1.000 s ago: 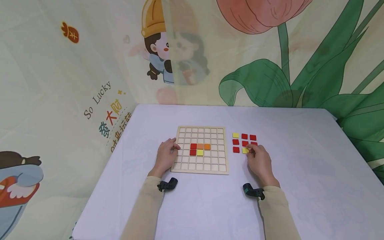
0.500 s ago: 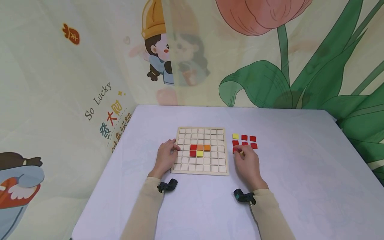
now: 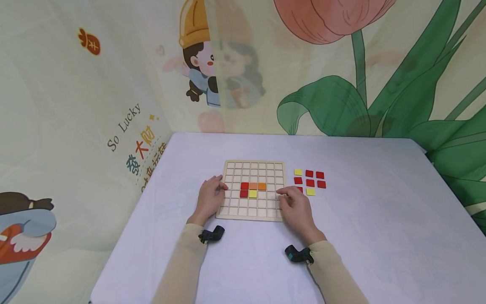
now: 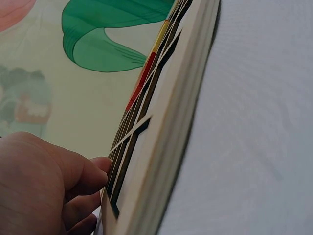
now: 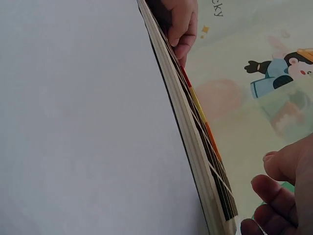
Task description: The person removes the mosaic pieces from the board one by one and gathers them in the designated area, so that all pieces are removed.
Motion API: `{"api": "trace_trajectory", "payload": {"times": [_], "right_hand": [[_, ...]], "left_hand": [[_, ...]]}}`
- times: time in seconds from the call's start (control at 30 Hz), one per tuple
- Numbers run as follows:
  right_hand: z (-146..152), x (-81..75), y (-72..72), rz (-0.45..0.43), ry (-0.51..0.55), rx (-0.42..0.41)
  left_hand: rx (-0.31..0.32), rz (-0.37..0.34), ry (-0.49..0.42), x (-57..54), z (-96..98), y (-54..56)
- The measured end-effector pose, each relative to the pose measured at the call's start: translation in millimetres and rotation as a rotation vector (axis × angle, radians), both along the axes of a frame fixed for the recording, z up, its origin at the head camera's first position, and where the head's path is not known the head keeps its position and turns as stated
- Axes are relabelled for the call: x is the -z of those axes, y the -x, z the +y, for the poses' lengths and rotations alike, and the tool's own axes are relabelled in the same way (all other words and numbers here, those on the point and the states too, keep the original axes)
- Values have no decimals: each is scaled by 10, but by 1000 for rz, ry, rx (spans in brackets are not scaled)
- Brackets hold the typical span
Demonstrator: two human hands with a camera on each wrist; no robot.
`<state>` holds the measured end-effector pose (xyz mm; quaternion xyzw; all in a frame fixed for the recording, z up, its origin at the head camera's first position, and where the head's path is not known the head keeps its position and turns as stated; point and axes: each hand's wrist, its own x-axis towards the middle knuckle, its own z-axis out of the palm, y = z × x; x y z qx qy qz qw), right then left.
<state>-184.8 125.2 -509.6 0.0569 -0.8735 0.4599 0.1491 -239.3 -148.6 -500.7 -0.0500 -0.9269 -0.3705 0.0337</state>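
Observation:
A square wooden grid board (image 3: 234,211) lies on the table. In its middle cells sit red tiles (image 3: 244,193), a yellow tile (image 3: 252,194) and orange tiles (image 3: 262,186). My left hand (image 3: 209,198) rests at the board's left edge; in the left wrist view its loosely bent fingers (image 4: 85,176) touch that edge. Over the right edge hovers my right hand (image 3: 299,210). The right wrist view shows its thumb and fingers (image 5: 274,193) apart, with nothing seen between them.
Right of the board, several loose red tiles (image 3: 310,183) lie in rows with a yellow tile (image 3: 298,172) at the back left and another yellow tile (image 3: 310,192) in front. The white table (image 3: 379,211) meets a printed backdrop (image 3: 322,63) at the back.
My right hand has moved left from the front yellow loose tile, over the loose tiles, to the board's right edge. The loose tiles keep their places. My left hand stays put.

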Motion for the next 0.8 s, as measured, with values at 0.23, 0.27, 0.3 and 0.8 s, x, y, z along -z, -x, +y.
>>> {"api": "trace_trajectory", "payload": {"times": [0.23, 0.27, 0.3, 0.8], "right_hand": [[-127, -5, -9, 17, -81, -50], [-138, -4, -11, 19, -91, -55], [-145, -4, -14, 23, -94, -59], [-206, 22, 25, -7, -135, -43]], "left_hand": [[-9, 6, -2, -13, 5, 10], [-10, 3, -4, -12, 7, 9], [-11, 0, -4, -6, 7, 10], [2, 25, -20, 24, -12, -16]]}}
